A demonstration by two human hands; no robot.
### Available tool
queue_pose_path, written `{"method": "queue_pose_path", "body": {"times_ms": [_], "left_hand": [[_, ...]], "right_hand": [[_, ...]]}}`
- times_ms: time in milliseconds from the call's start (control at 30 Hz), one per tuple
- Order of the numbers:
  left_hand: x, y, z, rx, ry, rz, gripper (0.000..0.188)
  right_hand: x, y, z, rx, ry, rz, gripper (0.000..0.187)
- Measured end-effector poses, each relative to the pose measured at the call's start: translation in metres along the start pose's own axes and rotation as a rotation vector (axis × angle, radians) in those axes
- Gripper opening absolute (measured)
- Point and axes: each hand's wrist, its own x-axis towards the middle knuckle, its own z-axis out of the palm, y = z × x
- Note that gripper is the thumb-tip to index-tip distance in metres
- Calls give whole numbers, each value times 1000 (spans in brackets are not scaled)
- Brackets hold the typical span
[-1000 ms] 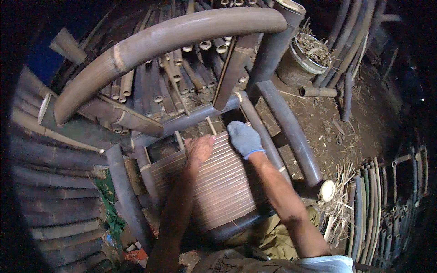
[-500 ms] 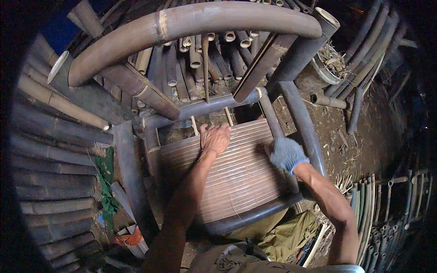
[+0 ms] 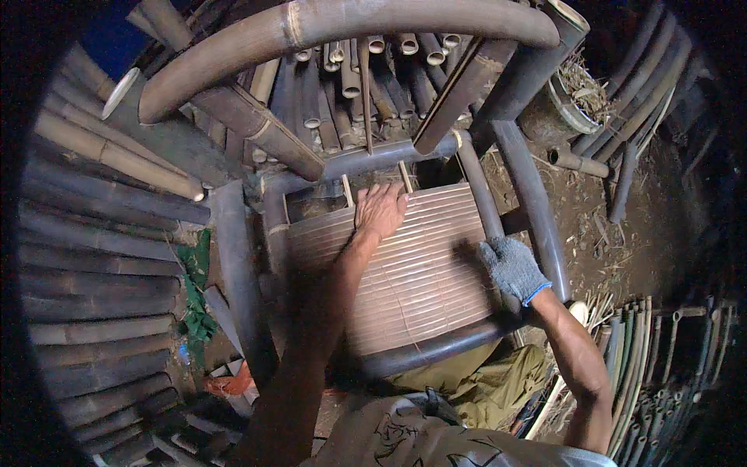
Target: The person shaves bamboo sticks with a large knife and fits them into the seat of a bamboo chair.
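Before me is a dark bamboo chair with a curved top rail (image 3: pixel 420 17) and a seat of thin bamboo slats (image 3: pixel 412 288). My bare left hand (image 3: pixel 380 210) lies over the far edge of the slats, fingers stretched forward and slightly apart. Beyond it, two narrow pale strips run across the gap to the dark back crossbar (image 3: pixel 358 162). My right hand (image 3: pixel 512 268), in a grey knitted glove, is closed over the bamboo side rail (image 3: pixel 481 194) at the seat's right. A dark shadow falls on the slats beside the glove; the fingers' undersides are hidden.
Stacked bamboo poles (image 3: pixel 101 296) line the left side, and more cut tubes (image 3: pixel 350 78) lie behind the chair. A bucket of shavings (image 3: pixel 580 109) stands at the far right. Thin bamboo poles (image 3: pixel 622 350) stand at the near right. Green cloth (image 3: pixel 198 303) lies left of the chair.
The chair now appears slightly higher and farther right in view. My right hand has moved right and a little nearer, onto the side rail. The left hand stays at the slats' far edge.
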Motion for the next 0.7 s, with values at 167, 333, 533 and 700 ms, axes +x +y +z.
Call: {"method": "queue_pose_path", "body": {"times_ms": [167,333,533,700], "left_hand": [[-36,-16,-21,60,28,352,49],[-117,2,-32,107,-299,976,53],[-153,28,-36,-12,-408,970,19],[-137,46,-66,-274,-195,841,9]], "right_hand": [[-47,26,-41,80,546,-198,26],[-150,169,-96,-384,814,474,43],[-166,-17,21,183,584,79,80],[-131,-81,81,968,-150,117,77]]}}
